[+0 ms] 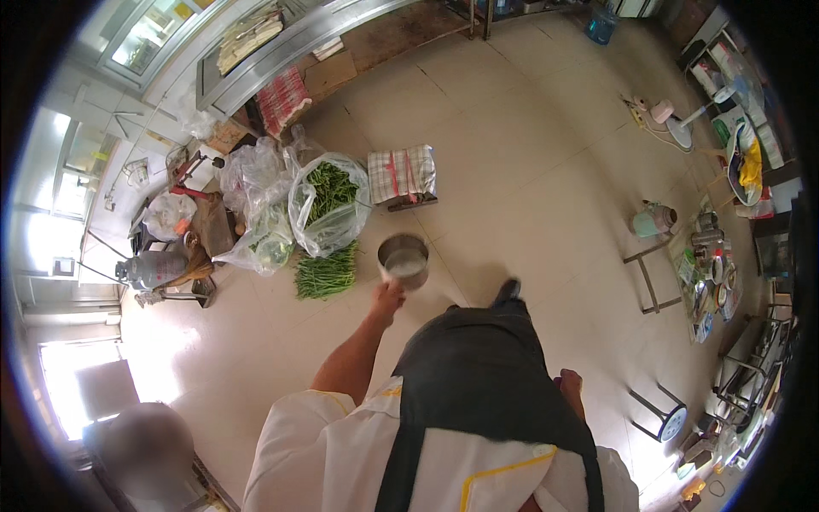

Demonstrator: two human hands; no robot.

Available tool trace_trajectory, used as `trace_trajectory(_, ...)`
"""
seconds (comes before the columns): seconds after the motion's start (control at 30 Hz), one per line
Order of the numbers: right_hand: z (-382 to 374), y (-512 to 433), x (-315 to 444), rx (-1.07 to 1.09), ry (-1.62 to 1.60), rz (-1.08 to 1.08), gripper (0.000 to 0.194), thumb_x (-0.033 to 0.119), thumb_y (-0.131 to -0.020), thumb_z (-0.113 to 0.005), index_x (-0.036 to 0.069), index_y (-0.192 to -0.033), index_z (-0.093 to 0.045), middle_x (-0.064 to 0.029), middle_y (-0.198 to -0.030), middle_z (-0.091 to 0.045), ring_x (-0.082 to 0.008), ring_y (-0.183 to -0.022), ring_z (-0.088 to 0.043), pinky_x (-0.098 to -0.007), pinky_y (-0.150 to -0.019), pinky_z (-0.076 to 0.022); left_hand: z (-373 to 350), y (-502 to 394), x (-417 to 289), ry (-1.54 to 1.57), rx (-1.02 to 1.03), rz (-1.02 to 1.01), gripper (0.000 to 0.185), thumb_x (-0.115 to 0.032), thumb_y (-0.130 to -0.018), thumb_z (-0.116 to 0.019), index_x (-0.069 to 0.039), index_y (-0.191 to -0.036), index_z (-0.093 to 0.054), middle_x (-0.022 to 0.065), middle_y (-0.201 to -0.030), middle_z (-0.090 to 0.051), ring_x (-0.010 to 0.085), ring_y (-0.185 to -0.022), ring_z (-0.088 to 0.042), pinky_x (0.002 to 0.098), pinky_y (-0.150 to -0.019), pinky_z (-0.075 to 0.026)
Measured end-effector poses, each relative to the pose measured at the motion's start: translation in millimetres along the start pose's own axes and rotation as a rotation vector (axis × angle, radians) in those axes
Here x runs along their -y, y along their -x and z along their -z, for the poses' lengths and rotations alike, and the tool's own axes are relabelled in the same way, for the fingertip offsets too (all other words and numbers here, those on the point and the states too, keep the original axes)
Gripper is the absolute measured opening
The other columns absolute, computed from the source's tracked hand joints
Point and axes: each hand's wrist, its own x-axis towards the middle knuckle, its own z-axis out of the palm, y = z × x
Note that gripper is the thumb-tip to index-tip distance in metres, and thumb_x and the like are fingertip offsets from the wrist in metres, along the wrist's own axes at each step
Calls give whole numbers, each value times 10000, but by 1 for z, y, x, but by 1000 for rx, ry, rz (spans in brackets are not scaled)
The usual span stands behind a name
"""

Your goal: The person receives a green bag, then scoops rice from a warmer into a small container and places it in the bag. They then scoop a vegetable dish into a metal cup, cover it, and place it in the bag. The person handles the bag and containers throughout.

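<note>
My left hand [389, 298] grips the near rim of a round metal bowl [417, 279], held out in front of me above the tiled floor. Its inside looks pale at the bottom; whether it holds anything is unclear. Just left of the bowl lies a bundle of long green vegetable stalks [325, 274]. Behind that bundle stands an open clear plastic bag [306, 235] filled with more green stalks [333, 191]. At my right side hangs my right hand [569, 384], partly hidden by the black apron [480, 371]; its fingers are too small to make out.
A cloth-covered low stool [402, 174] stands beyond the bowl. Plastic bags [259, 169] and a gas cylinder [153, 269] are at left. A cluttered low table [688, 281], a thermos [652, 219] and a round stool [672, 424] stand at right. A person [144, 448] appears blurred at lower left.
</note>
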Motion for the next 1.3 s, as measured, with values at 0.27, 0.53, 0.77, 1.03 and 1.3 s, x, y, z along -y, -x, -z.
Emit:
trace_trajectory(0.27,38,-195,52,189,801,412,272,349,-819,-681,80,-852,-708,-166,-774,-703,-378,-747,-705,-513,-639,-540,-186,-158,-214,4,-68,-62,298,-326,-989,-611,-53,-871,-598,29,-797,-588,136,-663,-563,307,-593,-447)
trace_trajectory(0.53,245,-392,401,8,-194,21,156,113,-878,-567,-6,-791,-617,-119,-612,-593,-235,-488,-595,-386,-413,-469,-222,-246,-213,40,-362,174,297,-342,-912,-656,-66,-826,-591,50,-721,-555,184,-596,-550,339,-526,-432)
trace_trajectory(0.77,287,-553,711,-156,-263,213,124,194,-958,-588,76,-948,-622,-50,-735,-615,-158,-546,-601,-314,-428,-460,-202,-332,-179,144,-633,418,283,-379,-895,-624,-107,-846,-566,27,-631,-510,148,-477,-495,318,-369,-357)
trace_trajectory(1.03,225,-599,959,-45,-226,279,236,249,-945,-617,23,-1011,-604,-117,-848,-657,-221,-596,-655,-363,-483,-517,-191,-510,-342,80,-519,366,328,-365,-948,-601,-37,-940,-578,72,-719,-553,174,-492,-534,308,-383,-387)
trace_trajectory(1.3,241,-675,1281,-193,124,667,485,339,-956,-577,-6,-1294,-532,-231,-1213,-647,-402,-1153,-613,-521,-966,-480,-214,-684,-567,168,-463,61,300,-321,-914,-654,-46,-818,-583,30,-702,-540,144,-534,-528,299,-446,-406)
